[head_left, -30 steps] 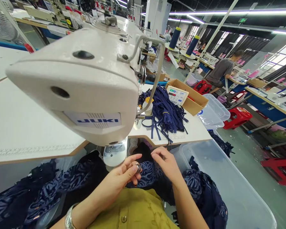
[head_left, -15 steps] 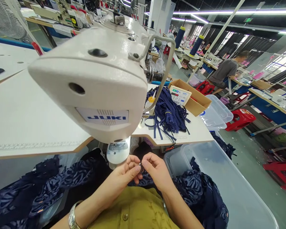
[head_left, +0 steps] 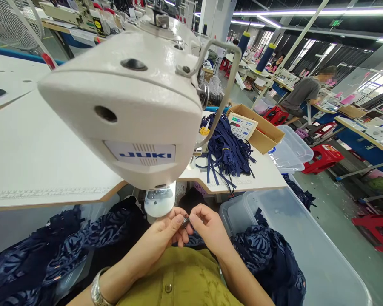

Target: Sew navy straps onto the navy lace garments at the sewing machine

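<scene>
My left hand (head_left: 166, 236) and my right hand (head_left: 207, 227) meet in my lap, just below the head of a white Juki sewing machine (head_left: 127, 106). Both pinch a small shiny metal bobbin (head_left: 185, 222) between their fingertips. Navy patterned fabric (head_left: 92, 238) lies across my lap beneath the hands and spreads to both sides. A metal watch sits on my left wrist.
A white sewing table (head_left: 35, 161) runs left. Behind the machine lie a heap of navy zippers (head_left: 226, 151), a control panel (head_left: 241, 126) and a cardboard box (head_left: 268, 131). Clear plastic bins (head_left: 312, 255) stand at my right. Another person sits at a far table (head_left: 301, 93).
My right hand came in from the right and closed its fingertips on the bobbin held by my left hand. Both hands have since stayed together, barely shifting.
</scene>
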A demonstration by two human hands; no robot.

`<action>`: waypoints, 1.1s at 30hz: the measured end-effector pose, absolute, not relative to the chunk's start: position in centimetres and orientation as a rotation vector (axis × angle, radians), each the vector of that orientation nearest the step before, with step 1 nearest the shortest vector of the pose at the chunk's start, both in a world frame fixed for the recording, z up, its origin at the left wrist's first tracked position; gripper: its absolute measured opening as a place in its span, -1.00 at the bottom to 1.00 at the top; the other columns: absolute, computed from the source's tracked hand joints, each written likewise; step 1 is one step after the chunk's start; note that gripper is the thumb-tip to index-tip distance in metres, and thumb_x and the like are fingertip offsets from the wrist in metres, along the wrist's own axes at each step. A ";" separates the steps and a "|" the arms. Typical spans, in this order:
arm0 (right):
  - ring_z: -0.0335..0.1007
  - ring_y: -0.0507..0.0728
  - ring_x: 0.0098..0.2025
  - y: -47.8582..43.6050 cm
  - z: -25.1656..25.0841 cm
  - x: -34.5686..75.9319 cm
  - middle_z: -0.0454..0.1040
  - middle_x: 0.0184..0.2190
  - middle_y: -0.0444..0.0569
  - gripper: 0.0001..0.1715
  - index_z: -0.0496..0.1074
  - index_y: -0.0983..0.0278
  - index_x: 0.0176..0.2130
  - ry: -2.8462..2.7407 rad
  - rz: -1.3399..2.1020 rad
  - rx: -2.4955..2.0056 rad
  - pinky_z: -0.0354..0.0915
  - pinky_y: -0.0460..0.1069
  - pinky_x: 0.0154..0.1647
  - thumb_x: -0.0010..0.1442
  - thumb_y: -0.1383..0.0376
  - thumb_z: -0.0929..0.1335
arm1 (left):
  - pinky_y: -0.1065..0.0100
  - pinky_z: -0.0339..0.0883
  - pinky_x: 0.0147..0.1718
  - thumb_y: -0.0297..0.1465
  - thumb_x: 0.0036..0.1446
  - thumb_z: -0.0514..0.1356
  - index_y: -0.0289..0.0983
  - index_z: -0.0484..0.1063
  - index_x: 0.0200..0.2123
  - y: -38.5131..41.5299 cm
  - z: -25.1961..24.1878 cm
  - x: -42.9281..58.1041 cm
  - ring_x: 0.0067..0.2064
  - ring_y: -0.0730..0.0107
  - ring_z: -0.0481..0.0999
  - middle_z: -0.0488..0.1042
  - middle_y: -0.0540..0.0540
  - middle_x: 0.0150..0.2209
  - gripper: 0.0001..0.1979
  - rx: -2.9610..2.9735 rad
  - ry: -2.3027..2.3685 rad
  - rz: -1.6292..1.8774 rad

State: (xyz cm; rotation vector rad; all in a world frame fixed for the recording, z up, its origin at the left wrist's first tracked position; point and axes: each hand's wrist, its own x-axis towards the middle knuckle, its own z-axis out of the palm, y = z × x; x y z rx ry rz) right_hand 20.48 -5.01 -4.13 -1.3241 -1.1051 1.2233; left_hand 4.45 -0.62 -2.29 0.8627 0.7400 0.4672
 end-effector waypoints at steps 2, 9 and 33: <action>0.25 0.01 -0.46 -5.0 -4.1 20.4 0.37 -0.58 -0.18 -0.75 0.33 0.26 -0.41 -1.120 1.202 -1.353 0.23 -0.07 -0.33 0.23 0.17 0.33 | 0.43 0.21 -0.43 -0.08 0.19 0.15 -0.27 0.34 -0.20 -0.7 -2.6 4.4 -0.43 0.50 0.36 0.45 -0.03 -0.39 -0.65 0.854 0.735 0.475; 0.27 0.02 -0.46 -5.1 -4.1 20.2 0.39 -0.57 -0.17 -0.73 0.33 0.26 -0.40 -1.115 1.226 -1.365 0.24 -0.07 -0.33 0.23 0.13 0.32 | 0.46 0.17 -0.46 -0.10 0.19 0.15 -0.27 0.33 -0.20 -0.7 -2.7 4.4 -0.46 0.55 0.33 0.45 -0.01 -0.40 -0.66 0.849 0.721 0.484; 0.25 0.01 -0.45 -5.2 -4.2 20.2 0.38 -0.55 -0.16 -0.78 0.33 0.26 -0.39 -1.099 1.252 -1.355 0.21 -0.07 -0.32 0.24 0.19 0.32 | 0.46 0.24 -0.44 -0.10 0.20 0.13 -0.27 0.29 -0.19 -0.4 -2.6 4.4 -0.43 0.54 0.37 0.44 0.00 -0.39 -0.66 0.965 0.711 0.472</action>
